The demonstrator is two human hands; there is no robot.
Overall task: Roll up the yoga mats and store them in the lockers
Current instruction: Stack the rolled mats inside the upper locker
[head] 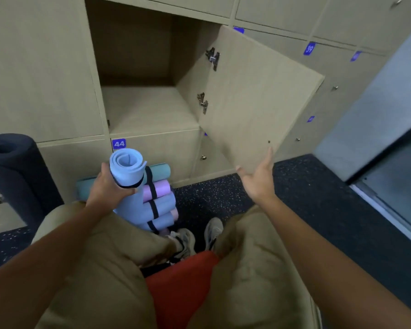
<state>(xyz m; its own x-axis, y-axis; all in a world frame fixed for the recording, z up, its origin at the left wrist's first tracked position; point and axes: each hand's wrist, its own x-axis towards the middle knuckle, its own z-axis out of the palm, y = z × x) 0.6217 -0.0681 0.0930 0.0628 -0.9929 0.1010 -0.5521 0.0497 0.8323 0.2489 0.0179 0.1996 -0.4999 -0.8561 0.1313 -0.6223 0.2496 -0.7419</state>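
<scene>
One hand (109, 186) grips a spiral-rolled, strapped foam mat (128, 176).

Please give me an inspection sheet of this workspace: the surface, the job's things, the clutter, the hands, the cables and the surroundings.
Surface: dark speckled floor.
Job's things: rolled blue mat with a black strap; stacked rolled mats on the floor; open locker with nothing visible inside, its door swung right.
Clutter: dark roll standing at left; red item between the knees.
Hands: left hand grips the blue mat; right hand open, fingertips at the door's lower edge.
Cables: nothing seen.
Surroundings: closed numbered lockers, one marked 44.
</scene>
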